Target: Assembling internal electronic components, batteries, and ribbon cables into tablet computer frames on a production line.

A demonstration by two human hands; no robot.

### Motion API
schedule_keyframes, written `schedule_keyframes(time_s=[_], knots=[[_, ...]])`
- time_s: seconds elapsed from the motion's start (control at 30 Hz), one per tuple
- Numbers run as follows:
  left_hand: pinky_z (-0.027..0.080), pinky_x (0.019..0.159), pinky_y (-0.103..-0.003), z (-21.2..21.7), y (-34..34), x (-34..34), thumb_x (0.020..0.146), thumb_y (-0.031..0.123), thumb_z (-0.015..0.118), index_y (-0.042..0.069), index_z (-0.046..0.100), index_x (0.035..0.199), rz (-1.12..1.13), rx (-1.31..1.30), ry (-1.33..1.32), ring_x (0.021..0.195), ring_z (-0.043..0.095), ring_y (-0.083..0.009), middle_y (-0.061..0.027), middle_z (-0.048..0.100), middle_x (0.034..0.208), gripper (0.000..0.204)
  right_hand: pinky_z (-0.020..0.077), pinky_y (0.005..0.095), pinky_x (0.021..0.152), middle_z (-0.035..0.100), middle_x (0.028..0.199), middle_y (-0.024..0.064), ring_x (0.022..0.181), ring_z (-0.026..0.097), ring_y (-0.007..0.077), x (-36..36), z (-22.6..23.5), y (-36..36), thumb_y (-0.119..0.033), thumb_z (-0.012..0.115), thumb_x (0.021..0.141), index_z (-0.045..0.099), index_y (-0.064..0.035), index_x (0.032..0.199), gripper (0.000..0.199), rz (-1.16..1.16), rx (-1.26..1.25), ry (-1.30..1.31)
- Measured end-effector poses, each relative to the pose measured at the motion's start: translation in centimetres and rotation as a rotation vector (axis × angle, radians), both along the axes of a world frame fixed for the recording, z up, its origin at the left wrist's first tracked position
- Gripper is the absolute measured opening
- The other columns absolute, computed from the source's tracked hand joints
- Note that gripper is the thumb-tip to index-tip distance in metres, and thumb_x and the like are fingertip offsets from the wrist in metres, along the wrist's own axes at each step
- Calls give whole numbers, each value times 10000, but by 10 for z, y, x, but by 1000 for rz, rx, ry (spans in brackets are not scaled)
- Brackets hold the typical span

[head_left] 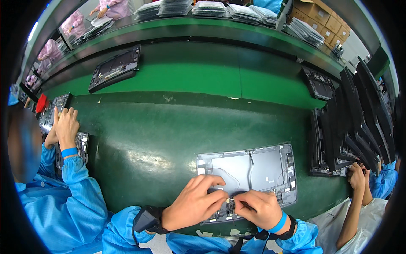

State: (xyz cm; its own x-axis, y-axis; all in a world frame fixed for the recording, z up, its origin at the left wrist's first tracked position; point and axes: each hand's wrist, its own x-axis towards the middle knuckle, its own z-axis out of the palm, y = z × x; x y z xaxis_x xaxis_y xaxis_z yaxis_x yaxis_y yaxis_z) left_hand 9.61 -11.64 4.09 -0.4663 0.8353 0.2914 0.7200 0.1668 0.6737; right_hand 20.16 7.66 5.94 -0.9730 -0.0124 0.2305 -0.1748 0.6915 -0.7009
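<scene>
A wide green worktop (169,139) was spread across the scene, with a raised belt (190,76) at its far side on which a dark tray (115,67) was carried. Dark panels (359,114) were stacked upright at the right, kept within a co-worker's reach. A grey device shell (253,173) was laid flat at the near edge, open side up, so that its inner parts could be reached. The left hand (194,207) was pressed on its near rim to steady it, fingers closed on the frame. The right hand (262,209) was pinched shut on a small dark part (230,205), which cannot be told more closely.
</scene>
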Motion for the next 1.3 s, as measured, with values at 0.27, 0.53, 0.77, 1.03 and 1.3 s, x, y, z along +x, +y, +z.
schedule_keyframes(time_s=[0.27,0.53,0.77,1.03,1.3], knots=[[415,883,-376,-3,2,1,849,119,733,132,704,994,23,-30,-16,1036,515,-247,-28,581,1145,149,560,350,583,673,746,75,652,690,268,-4,6,7,-56,764,800,671,-42,930,160,48,-87,-121],[426,905,-371,-7,2,2,835,119,749,144,742,980,23,-3,-21,1066,535,-244,-19,590,1145,148,563,343,583,706,753,89,651,694,279,-7,2,19,-93,760,844,719,-34,899,90,85,-103,-72],[404,1094,-433,-7,-3,0,824,123,759,173,768,1057,-32,11,27,1160,597,-245,-28,625,1158,238,540,333,525,652,732,61,578,653,255,-4,-4,21,-59,764,805,726,-44,861,69,93,19,81],[375,1146,-490,-5,-31,-6,826,176,769,202,761,1143,-83,-50,141,1260,599,-243,-53,659,1239,318,524,326,505,641,720,59,561,641,245,-6,-4,23,-10,752,781,714,-31,861,91,101,53,56],[398,1126,-469,-8,-29,-7,821,175,765,213,760,1147,-84,-40,161,1234,609,-234,-49,661,1242,328,535,305,522,655,736,55,579,652,223,-10,-6,22,-27,771,792,722,-38,907,125,168,-29,62]])
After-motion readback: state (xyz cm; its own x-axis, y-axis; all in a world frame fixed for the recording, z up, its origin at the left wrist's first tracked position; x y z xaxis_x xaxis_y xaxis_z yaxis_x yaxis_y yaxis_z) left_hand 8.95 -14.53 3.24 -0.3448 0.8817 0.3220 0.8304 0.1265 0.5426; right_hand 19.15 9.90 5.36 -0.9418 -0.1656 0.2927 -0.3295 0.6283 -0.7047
